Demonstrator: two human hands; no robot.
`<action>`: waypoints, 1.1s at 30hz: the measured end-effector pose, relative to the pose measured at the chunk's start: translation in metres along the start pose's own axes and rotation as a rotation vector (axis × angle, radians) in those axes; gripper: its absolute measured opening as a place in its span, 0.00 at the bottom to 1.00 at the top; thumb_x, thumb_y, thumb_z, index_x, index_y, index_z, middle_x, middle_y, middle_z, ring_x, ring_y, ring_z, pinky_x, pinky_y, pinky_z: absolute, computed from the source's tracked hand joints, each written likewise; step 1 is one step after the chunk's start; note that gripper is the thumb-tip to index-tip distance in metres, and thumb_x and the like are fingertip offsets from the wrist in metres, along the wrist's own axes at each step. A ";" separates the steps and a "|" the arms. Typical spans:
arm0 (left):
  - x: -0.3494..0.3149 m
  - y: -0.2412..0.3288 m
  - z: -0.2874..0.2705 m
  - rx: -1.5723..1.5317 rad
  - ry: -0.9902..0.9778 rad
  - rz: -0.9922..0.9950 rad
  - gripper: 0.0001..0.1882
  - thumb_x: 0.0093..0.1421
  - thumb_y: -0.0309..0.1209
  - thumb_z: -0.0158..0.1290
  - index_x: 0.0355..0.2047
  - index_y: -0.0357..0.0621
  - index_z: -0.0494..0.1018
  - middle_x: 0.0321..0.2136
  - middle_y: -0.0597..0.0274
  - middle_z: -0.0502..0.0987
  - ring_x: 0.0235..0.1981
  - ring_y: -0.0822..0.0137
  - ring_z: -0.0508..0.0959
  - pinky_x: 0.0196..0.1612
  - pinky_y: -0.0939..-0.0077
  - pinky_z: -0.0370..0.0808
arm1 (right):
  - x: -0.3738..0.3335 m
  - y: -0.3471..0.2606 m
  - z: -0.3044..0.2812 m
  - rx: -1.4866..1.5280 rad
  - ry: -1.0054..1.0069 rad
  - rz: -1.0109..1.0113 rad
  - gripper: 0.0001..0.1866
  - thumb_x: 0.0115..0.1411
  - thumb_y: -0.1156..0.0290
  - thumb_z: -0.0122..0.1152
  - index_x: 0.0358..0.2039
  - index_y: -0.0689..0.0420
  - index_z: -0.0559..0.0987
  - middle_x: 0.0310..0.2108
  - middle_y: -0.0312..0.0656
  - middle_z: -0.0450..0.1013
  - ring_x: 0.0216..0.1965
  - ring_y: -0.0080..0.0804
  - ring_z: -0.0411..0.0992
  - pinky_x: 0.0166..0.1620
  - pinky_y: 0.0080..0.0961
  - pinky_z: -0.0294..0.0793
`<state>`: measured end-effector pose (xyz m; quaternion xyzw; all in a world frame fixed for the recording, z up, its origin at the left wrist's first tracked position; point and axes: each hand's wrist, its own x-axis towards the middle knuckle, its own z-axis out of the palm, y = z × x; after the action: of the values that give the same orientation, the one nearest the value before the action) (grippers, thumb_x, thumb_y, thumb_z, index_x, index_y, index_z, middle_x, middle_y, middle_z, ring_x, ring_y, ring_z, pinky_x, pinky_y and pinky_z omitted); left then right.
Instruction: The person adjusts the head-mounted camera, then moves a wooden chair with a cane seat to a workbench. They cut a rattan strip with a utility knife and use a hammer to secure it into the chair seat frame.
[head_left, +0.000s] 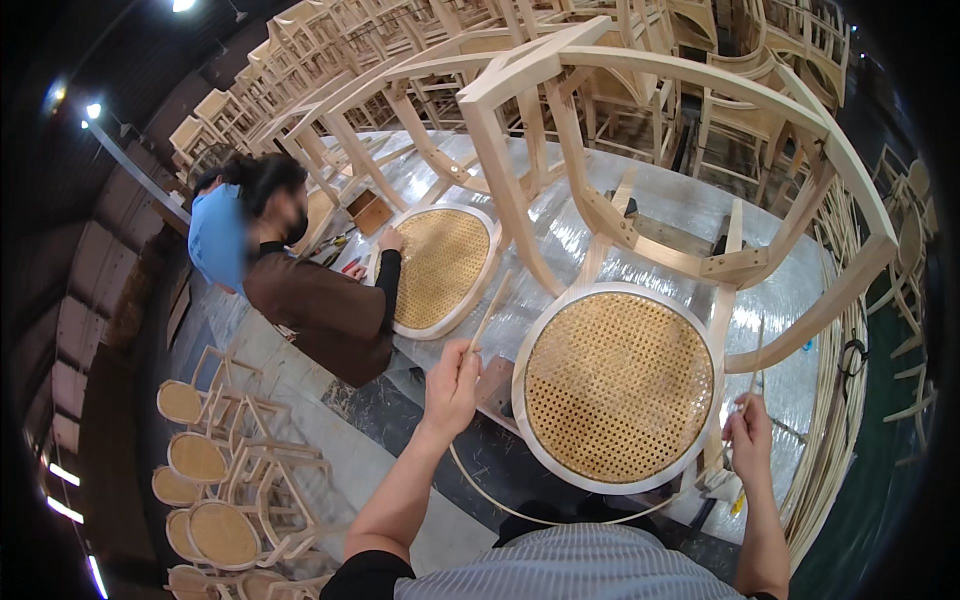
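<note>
My left hand [453, 388] is closed on one end of a long pale rattan strip [462, 466], left of the round chair seat [618, 385]. The strip's tip sticks up past the fingers, and its length sags in a loop along the near side of the seat. On the right, my right hand [748, 437] pinches the strip's other end, which rises above the fist. Between my hands lies the seat, with woven cane webbing inside a whitish ring. It belongs to a wooden chair frame [570, 140] lying tipped over on the table.
A co-worker [320, 290] in brown leans over another cane seat [440, 268] at left. Long rattan strips [838, 400] lie along the table's right side. A yellow-handled tool [738, 502] is near my right forearm. Finished chairs [222, 533] stand lower left; stacked frames fill the back.
</note>
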<state>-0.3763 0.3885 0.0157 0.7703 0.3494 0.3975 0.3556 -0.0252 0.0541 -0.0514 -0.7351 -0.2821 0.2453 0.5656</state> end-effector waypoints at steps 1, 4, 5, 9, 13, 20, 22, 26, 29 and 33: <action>0.002 0.005 -0.007 0.037 0.011 0.060 0.12 0.73 0.33 0.51 0.36 0.38 0.76 0.23 0.61 0.73 0.25 0.69 0.72 0.30 0.72 0.70 | -0.016 0.008 -0.002 0.034 0.038 -0.003 0.07 0.70 0.81 0.51 0.47 0.57 0.71 0.29 0.34 0.70 0.29 0.19 0.71 0.31 0.20 0.73; -0.010 0.002 -0.024 0.067 -0.013 0.186 0.14 0.73 0.37 0.52 0.35 0.39 0.76 0.21 0.57 0.72 0.22 0.64 0.73 0.29 0.69 0.70 | -0.069 0.045 -0.007 0.092 0.114 0.023 0.06 0.69 0.81 0.53 0.43 0.57 0.71 0.30 0.35 0.72 0.31 0.21 0.74 0.33 0.21 0.74; -0.017 -0.001 -0.029 0.064 -0.036 0.219 0.16 0.74 0.38 0.52 0.34 0.38 0.76 0.21 0.57 0.71 0.22 0.63 0.73 0.29 0.69 0.70 | -0.090 0.058 -0.005 0.107 0.137 0.043 0.05 0.69 0.81 0.54 0.42 0.57 0.71 0.31 0.36 0.73 0.32 0.21 0.75 0.33 0.21 0.75; -0.059 0.008 -0.039 -0.168 -0.186 0.405 0.19 0.74 0.42 0.52 0.35 0.37 0.77 0.20 0.59 0.70 0.21 0.65 0.71 0.27 0.69 0.68 | -0.188 0.103 0.014 0.294 0.347 0.314 0.05 0.69 0.78 0.57 0.42 0.53 0.75 0.38 0.36 0.79 0.38 0.24 0.78 0.37 0.22 0.78; -0.098 -0.002 -0.047 -0.233 -0.212 0.480 0.13 0.75 0.35 0.50 0.45 0.37 0.77 0.25 0.61 0.72 0.25 0.68 0.72 0.31 0.74 0.69 | -0.289 0.151 0.019 0.526 0.660 0.541 0.06 0.70 0.73 0.59 0.46 0.50 0.75 0.46 0.36 0.78 0.46 0.31 0.77 0.45 0.36 0.78; -0.153 -0.021 -0.079 -0.578 -0.068 0.142 0.09 0.76 0.24 0.43 0.53 0.39 0.71 0.38 0.63 0.71 0.39 0.73 0.69 0.44 0.78 0.69 | -0.408 0.217 -0.009 0.907 1.059 0.764 0.10 0.70 0.64 0.52 0.49 0.50 0.74 0.41 0.38 0.73 0.38 0.37 0.71 0.36 0.36 0.72; -0.146 0.004 -0.053 -0.765 -0.128 0.102 0.09 0.77 0.28 0.42 0.50 0.41 0.70 0.36 0.65 0.69 0.37 0.73 0.66 0.43 0.76 0.67 | -0.455 0.220 0.025 0.886 1.064 0.780 0.07 0.70 0.63 0.53 0.44 0.50 0.75 0.35 0.37 0.73 0.31 0.35 0.71 0.29 0.33 0.71; -0.149 0.012 -0.044 -1.079 -0.098 0.104 0.13 0.78 0.38 0.44 0.44 0.42 0.70 0.30 0.67 0.66 0.30 0.74 0.62 0.37 0.75 0.62 | -0.425 0.209 0.042 0.695 0.707 0.786 0.07 0.70 0.62 0.56 0.41 0.51 0.76 0.30 0.37 0.73 0.25 0.34 0.71 0.23 0.31 0.70; -0.150 0.014 -0.041 -1.245 -0.136 0.095 0.17 0.76 0.45 0.47 0.40 0.43 0.70 0.25 0.67 0.62 0.27 0.73 0.61 0.34 0.74 0.62 | -0.412 0.190 0.037 0.492 0.449 0.789 0.08 0.69 0.61 0.58 0.39 0.51 0.76 0.28 0.38 0.73 0.22 0.33 0.72 0.21 0.30 0.70; -0.161 0.029 -0.036 -1.230 -0.264 0.073 0.19 0.77 0.45 0.45 0.40 0.41 0.71 0.23 0.69 0.62 0.24 0.75 0.59 0.30 0.75 0.60 | -0.283 0.093 0.114 0.188 0.208 0.398 0.12 0.69 0.62 0.64 0.37 0.59 0.82 0.28 0.36 0.78 0.25 0.23 0.75 0.27 0.23 0.76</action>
<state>-0.4713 0.2513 -0.0037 0.4790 -0.0164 0.4390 0.7600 -0.2942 -0.0816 -0.1576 -0.7417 -0.0476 0.3001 0.5980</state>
